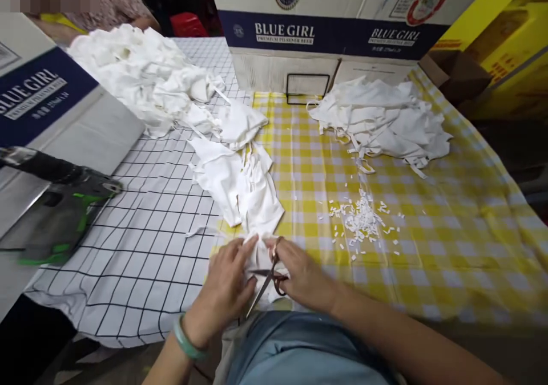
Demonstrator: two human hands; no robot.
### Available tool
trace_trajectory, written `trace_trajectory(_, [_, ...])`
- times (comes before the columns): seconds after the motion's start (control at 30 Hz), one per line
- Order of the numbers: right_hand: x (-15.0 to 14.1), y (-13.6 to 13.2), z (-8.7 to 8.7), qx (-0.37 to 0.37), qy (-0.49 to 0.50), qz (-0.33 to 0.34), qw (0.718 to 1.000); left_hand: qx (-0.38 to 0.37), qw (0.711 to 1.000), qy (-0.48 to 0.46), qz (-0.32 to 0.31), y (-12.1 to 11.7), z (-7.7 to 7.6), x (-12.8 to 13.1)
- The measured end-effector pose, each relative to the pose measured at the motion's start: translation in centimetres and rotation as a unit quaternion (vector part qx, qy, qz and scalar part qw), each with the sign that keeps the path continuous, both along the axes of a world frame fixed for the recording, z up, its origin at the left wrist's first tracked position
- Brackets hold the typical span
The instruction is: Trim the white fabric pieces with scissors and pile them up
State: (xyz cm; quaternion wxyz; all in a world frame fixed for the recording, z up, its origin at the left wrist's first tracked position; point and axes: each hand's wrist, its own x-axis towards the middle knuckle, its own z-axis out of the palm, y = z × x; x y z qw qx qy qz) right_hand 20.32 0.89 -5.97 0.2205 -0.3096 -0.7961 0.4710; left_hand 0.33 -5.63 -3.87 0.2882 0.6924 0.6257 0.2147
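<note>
My right hand (302,274) grips a pair of scissors (268,276) by its handle loops, the blades apart and pointing toward my left hand. With my left hand (229,285), fingers closed, I hold the near end of a white fabric piece (257,194) at the table's front edge. Part of that cloth is hidden under my fingers. The white pieces trail away from my hands toward a large white fabric heap (145,77) at the back left. To the right lies a smaller pile of white pieces (385,120) with thin straps hanging out.
Small white clippings (363,218) are scattered on the yellow checked cloth (454,219). Blue Girl cartons (291,63) stand at the back and left. A black wire stand (307,88) leans near the back carton. A blurred grey-and-green tool (55,214) sits at left. Another person's arm (55,31) shows behind.
</note>
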Motion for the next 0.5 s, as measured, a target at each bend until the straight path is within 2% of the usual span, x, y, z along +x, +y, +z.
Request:
trace_trajectory(0.07, [-1.4, -0.2, 0.7, -0.020, 0.045, -0.003, 0.999, 0.000, 0.997, -0.075, 0.006, -0.4, 0.2, 0.5])
trace_trajectory(0.1, [-1.7, 0.1, 1.5, -0.028, 0.077, -0.015, 0.997, 0.010, 0.994, -0.111, 0.012, 0.2, 0.7, 0.9])
trace_trajectory(0.17, [-1.7, 2.2, 3.8, -0.011, 0.147, -0.071, 0.987, 0.061, 0.985, -0.157, 0.038, 3.5, 2.7, 2.0])
trace_trajectory(0.27, [0.3, 9.6, 8.2, 0.095, 0.215, -0.187, 0.954, 0.208, 0.947, -0.236, 0.059, 12.7, 6.5, 4.7])
trace_trajectory(0.3, [1.6, 12.8, 9.8, 0.127, 0.227, -0.221, 0.940, 0.268, 0.920, -0.286, 0.026, 16.2, 7.7, 6.0])
trace_trajectory(0.33, [3.2, 16.0, 11.1, 0.154, 0.227, -0.261, 0.926, 0.279, 0.902, -0.329, -0.019, 19.4, 8.5, 7.3])
trace_trajectory(0.37, [5.1, 19.1, 12.3, 0.212, 0.203, -0.339, 0.894, 0.283, 0.892, -0.348, -0.047, 22.0, 9.0, 8.5])
trace_trajectory(0.43, [9.0, 23.7, 13.6, 0.294, 0.089, -0.434, 0.847, 0.291, 0.914, -0.281, -0.044, 24.7, 8.3, 10.0])
trace_trajectory(0.5, [11.8, 25.7, 13.0, 0.355, -0.010, -0.483, 0.800, 0.287, 0.940, -0.182, -0.026, 24.1, 5.8, 9.6])
